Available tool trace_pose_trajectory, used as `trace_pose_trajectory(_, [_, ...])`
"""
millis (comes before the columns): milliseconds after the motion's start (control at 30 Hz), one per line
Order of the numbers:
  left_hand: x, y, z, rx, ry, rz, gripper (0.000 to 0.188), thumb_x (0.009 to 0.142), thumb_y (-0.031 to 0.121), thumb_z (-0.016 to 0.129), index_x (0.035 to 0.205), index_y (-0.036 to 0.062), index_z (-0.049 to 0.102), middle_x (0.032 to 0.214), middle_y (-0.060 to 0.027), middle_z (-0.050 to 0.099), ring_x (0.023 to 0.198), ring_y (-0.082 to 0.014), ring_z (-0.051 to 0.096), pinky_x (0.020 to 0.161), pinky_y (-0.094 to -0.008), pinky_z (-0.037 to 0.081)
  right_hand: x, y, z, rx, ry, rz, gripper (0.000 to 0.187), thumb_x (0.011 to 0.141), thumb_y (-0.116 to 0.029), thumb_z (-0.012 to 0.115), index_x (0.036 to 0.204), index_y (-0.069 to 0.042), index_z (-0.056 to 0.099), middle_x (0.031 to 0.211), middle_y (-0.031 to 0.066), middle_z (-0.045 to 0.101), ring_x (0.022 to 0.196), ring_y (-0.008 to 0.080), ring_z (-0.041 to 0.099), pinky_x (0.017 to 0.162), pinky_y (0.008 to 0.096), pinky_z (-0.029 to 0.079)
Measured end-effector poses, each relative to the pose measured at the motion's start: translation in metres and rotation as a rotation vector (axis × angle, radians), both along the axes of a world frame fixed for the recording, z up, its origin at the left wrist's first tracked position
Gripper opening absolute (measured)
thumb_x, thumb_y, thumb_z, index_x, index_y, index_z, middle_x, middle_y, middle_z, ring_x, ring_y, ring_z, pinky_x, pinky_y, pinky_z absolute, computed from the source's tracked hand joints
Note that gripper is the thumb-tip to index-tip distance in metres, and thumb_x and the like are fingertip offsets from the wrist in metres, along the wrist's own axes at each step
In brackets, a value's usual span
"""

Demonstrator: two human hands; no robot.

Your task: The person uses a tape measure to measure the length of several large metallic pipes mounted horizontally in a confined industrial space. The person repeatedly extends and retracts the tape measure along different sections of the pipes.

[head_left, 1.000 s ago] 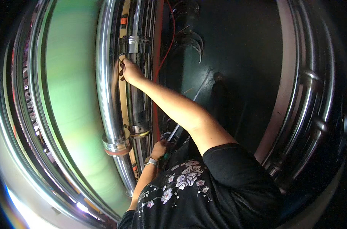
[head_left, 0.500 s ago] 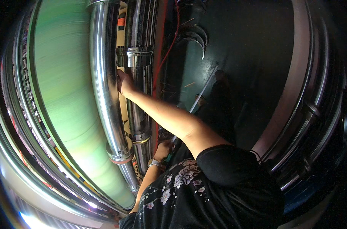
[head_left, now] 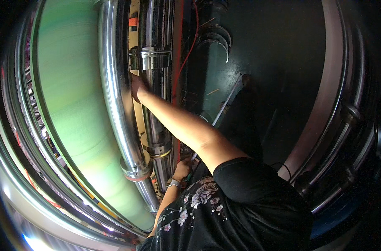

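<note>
My right hand (head_left: 138, 88) reaches in between the shiny metal roller (head_left: 115, 83) and the darker shaft (head_left: 156, 88) beside it. Its fingertips are hidden behind the roller, so their grip does not show. Lower down, my left hand (head_left: 183, 168), with a watch (head_left: 173, 183) on the wrist, is closed at the near end of a long, thin, pale strip (head_left: 228, 100). That strip slants away from the hand toward the upper right. A metal collar (head_left: 155, 57) sits on the shaft above my right hand.
A wide green cylinder (head_left: 71, 92) lies left of the roller. Red cord (head_left: 190, 42) hangs along the machine's edge. Curved dark strips (head_left: 222, 39) lie on the dark floor (head_left: 278, 62). More bars and rollers (head_left: 345, 125) stand at the far right.
The view has shifted slightly. My left hand and the near end of the strip appear a little farther right. My right hand stays between the roller and the shaft.
</note>
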State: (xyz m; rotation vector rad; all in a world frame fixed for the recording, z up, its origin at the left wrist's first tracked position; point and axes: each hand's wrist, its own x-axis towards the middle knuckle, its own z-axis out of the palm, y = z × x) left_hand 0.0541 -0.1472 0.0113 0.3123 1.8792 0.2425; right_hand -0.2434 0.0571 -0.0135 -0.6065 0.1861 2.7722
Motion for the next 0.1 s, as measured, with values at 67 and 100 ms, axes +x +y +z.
trace_pose_trajectory(67, [0.005, -0.027, -0.015, 0.103, 0.027, -0.08, 0.025, 0.082, 0.01, 0.05, 0.105, 0.0017, 0.055, 0.095, -0.0146, 0.06, 0.082, -0.0245, 0.058, 0.072, -0.0287, 0.045, 0.001, 0.003, 0.003, -0.126, -0.007, 0.085, 0.032, 0.084, -0.026, 0.041, 0.096, -0.004, 0.059, 0.099, 0.0083, 0.059, 0.085, 0.0147, 0.052, 0.083, 0.0254, 0.034])
trace_pose_trajectory(100, [0.007, -0.057, -0.031, 0.174, 0.056, -0.167, 0.026, 0.082, 0.009, 0.05, 0.107, 0.0038, 0.055, 0.1, -0.0133, 0.059, 0.085, -0.025, 0.058, 0.073, -0.0278, 0.044, -0.003, 0.009, 0.002, -0.21, -0.008, 0.187, 0.033, 0.083, -0.029, 0.042, 0.098, -0.006, 0.059, 0.103, 0.0098, 0.058, 0.091, 0.0138, 0.051, 0.086, 0.0239, 0.032])
